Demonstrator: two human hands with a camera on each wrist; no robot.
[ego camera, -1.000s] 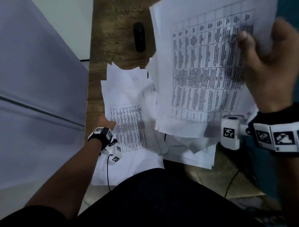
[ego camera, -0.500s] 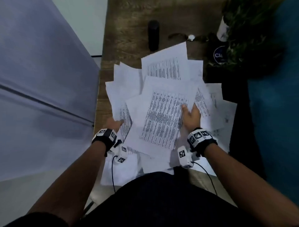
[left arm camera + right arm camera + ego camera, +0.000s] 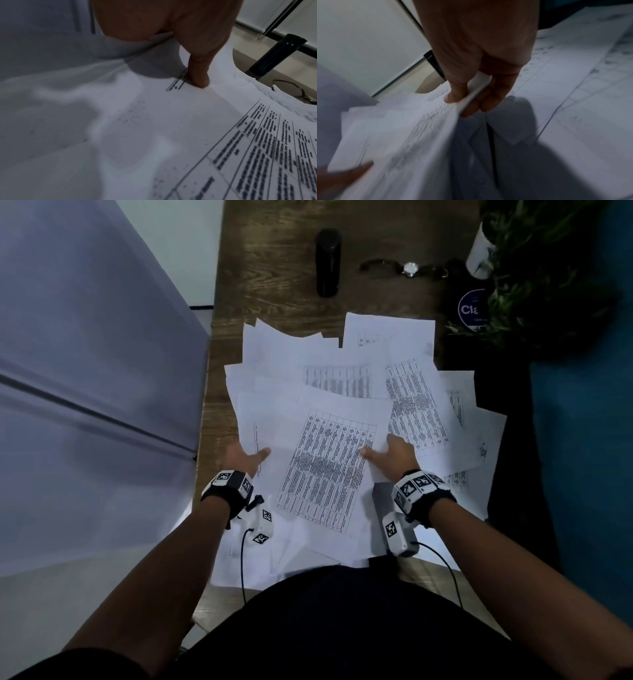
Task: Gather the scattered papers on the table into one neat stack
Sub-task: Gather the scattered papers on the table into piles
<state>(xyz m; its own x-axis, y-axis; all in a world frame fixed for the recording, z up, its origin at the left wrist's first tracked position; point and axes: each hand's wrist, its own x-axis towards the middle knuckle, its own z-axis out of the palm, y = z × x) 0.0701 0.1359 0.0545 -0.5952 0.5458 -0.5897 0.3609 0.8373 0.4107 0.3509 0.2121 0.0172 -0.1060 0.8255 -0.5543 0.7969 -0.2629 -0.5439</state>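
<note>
Many white printed papers (image 3: 416, 402) lie spread and overlapping on the wooden table (image 3: 274, 268). On top, close to me, a sheaf of sheets headed by a table-printed page (image 3: 329, 474) is held at both sides. My left hand (image 3: 255, 457) pinches its left edge, thumb (image 3: 199, 79) pressed on top and the fingers hidden beneath. My right hand (image 3: 376, 451) grips the right edge. In the right wrist view the thumb (image 3: 453, 94) lies above and the fingers (image 3: 479, 106) lie below the sheaf's edge (image 3: 476, 92).
A black cylindrical bottle (image 3: 328, 263) stands at the back of the table, with a wristwatch (image 3: 409, 268) to its right. A potted plant (image 3: 534, 268) and a dark round-labelled object (image 3: 474, 309) fill the back right. A grey panel (image 3: 85, 371) borders the table's left edge.
My right hand came down from in front of the camera with its sheets and laid them on the pile. Both hands now hold the top sheaf at its sides.
</note>
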